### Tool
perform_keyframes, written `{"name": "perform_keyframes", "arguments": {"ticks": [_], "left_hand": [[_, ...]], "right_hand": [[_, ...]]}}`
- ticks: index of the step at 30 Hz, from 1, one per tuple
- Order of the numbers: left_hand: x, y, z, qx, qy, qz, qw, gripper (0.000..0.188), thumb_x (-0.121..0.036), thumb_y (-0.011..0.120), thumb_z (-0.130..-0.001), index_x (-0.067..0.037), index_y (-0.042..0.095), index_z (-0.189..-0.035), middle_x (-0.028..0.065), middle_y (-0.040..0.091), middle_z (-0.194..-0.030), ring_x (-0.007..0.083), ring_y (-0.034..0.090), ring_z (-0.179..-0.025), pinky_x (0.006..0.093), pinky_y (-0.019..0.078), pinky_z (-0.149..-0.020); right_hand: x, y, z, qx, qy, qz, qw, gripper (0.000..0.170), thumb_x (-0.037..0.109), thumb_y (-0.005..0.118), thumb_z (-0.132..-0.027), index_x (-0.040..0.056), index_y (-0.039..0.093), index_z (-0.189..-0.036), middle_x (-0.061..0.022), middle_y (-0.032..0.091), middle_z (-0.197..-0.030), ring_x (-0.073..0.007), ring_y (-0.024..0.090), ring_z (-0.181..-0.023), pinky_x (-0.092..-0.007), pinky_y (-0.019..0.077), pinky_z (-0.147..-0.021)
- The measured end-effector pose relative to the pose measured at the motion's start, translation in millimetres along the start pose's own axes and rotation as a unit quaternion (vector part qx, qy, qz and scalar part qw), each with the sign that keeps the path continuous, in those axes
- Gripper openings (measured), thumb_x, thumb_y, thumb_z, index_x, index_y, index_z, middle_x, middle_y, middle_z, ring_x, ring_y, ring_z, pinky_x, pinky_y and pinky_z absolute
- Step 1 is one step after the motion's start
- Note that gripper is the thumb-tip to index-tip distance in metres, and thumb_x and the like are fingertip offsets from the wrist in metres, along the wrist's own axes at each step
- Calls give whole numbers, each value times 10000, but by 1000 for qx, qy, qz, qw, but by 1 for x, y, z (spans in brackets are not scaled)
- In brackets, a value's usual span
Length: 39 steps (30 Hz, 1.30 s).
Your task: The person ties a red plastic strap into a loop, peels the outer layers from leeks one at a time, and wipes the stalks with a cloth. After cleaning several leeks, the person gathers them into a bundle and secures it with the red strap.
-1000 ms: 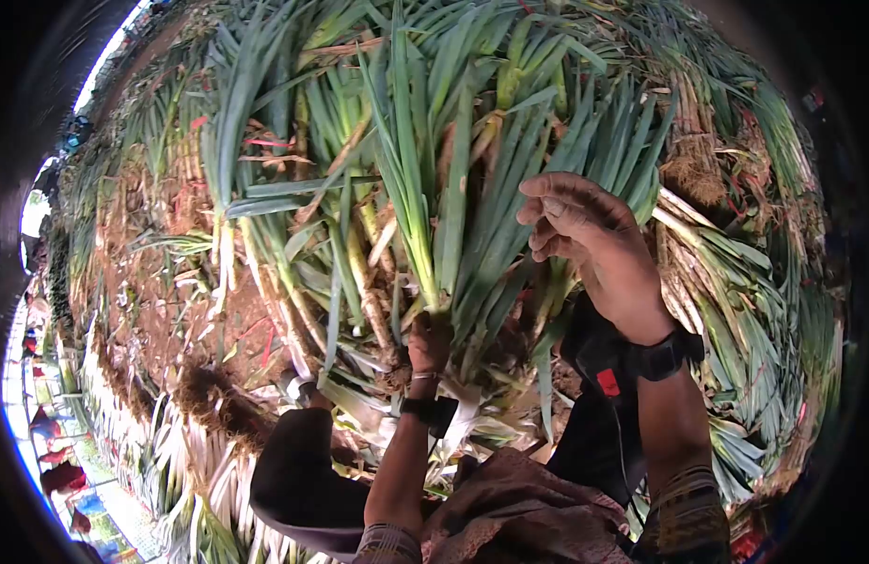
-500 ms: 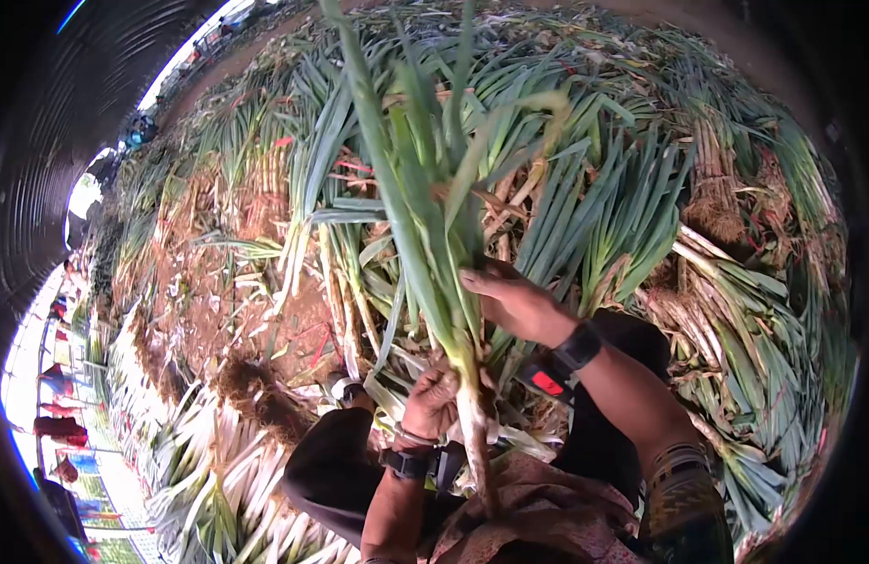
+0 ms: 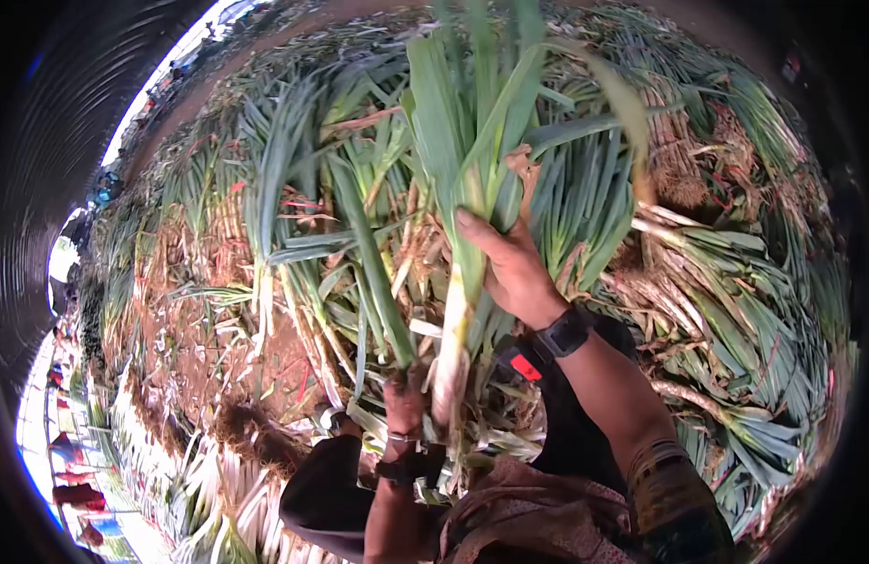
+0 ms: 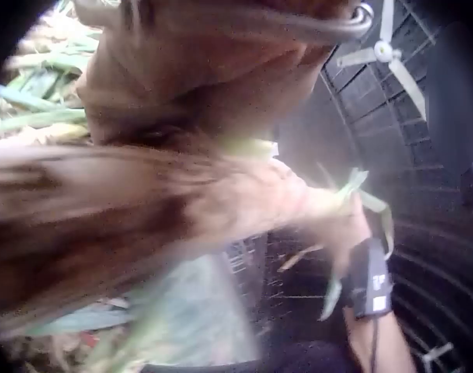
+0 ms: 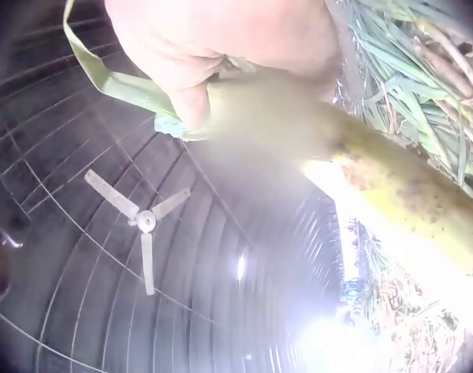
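Brown ground [image 3: 204, 348], littered with scraps, lies left of and beyond the left hand; overhead, a dark ribbed roof [image 5: 81, 210] with a three-bladed fan [image 5: 146, 221].
Right hand [image 3: 521, 277]: grasping one leek-like stalk [image 3: 456, 320] where its leaves begin to spread, thumb across the front; the pale end sits just beside the left hand.
Left hand [image 3: 403, 402]: fingers partly hidden from where I stand, seemingly closed on the base of a long green leaf [image 3: 373, 263].
Condition, in my judgement: part-stripped; the lower shaft looks pale, but a brown withered scrap [image 3: 524, 167] hangs beyond the right hand.
Apparently done: pale stalks [image 3: 218, 489] massed left of the left hand, brown roots [image 3: 256, 432] along the far edge.
Apparently outstanding: leafy heap [image 3: 585, 207] beyond both hands, loose stalks [image 3: 717, 282] right of the right hand; most seems left.
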State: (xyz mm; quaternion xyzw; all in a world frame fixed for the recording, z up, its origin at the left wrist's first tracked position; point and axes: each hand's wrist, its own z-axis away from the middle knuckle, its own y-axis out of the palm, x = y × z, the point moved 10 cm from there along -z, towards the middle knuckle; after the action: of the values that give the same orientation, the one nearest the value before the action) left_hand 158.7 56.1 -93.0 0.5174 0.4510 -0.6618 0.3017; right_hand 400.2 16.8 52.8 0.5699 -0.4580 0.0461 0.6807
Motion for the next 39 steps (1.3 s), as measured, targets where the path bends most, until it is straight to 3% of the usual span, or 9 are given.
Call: {"name": "perform_keyframes", "arguments": {"ticks": [4,10,13,14,16,23,28,32,39], "left_hand": [[122,-50,-4,53,-42,-389,919,427,-407,507,-825,4,608,-772,208,597,-660,393,592,-628,447,451,-556],[196,-102,-26,85,-58,-604,791,273,-287,441,-844,-89,550,-999,180,612,-900,326,615,-805,460,483,-628],[-24,-44,-37,-91,175,-331,923,561,-223,677,-742,-47,447,-1223,208,563,-1052,344,560,-934,399,457,-807],[-101,-13,-23,3,157,5,988,652,-191,703,-725,-58,387,-1280,215,510,-1151,358,508,-1029,391,420,-884],[-162,38,-11,39,322,-143,935,728,-177,701,-721,-68,314,-1328,209,405,-1271,361,410,-1154,383,346,-975],[-135,59,-35,55,186,14,981,559,-285,591,-825,-10,388,-1267,216,553,-1095,296,554,-999,349,428,-852],[-146,50,-27,56,78,5,995,512,-404,531,-855,27,481,-1127,206,599,-968,265,594,-892,343,450,-760],[-166,46,-17,-74,186,-263,944,485,-362,483,-859,19,466,-1158,227,596,-802,368,592,-685,429,472,-565],[-150,67,-16,-8,278,-337,899,474,-270,570,-677,16,489,-1046,168,566,-841,332,570,-744,416,466,-557]], "right_hand": [[18,-24,-6,-53,-50,-20,997,385,131,664,-791,84,514,-1142,-10,574,-997,-117,526,-933,-292,451,-799],[24,-83,-7,-137,-165,21,977,407,85,614,-798,71,460,-1175,-59,547,-1041,-233,590,-787,-381,510,-686],[19,-71,-6,-151,-105,7,983,478,100,619,-793,87,417,-1226,-49,533,-1066,-214,558,-858,-380,473,-721],[16,-61,-3,-141,-75,7,987,482,108,631,-787,82,436,-1228,-37,524,-1113,-205,536,-942,-390,452,-784],[2,-38,4,-122,-71,20,990,562,81,617,-788,84,361,-1288,-49,463,-1214,-202,470,-1064,-354,386,-883],[-22,7,15,89,6,39,995,435,135,489,-885,24,368,-1288,-82,468,-1231,-199,439,-1136,-338,319,-970],[-34,35,24,138,101,35,985,336,222,448,-915,59,444,-1208,-34,541,-1063,-113,524,-924,-260,438,-728],[-64,-27,13,127,14,92,988,276,169,511,-878,42,498,-1123,-6,570,-934,-59,544,-747,-193,430,-570],[-72,-25,12,26,67,-25,997,417,214,582,-846,74,441,-1213,-17,525,-1079,-132,509,-948,-280,413,-816]]}}
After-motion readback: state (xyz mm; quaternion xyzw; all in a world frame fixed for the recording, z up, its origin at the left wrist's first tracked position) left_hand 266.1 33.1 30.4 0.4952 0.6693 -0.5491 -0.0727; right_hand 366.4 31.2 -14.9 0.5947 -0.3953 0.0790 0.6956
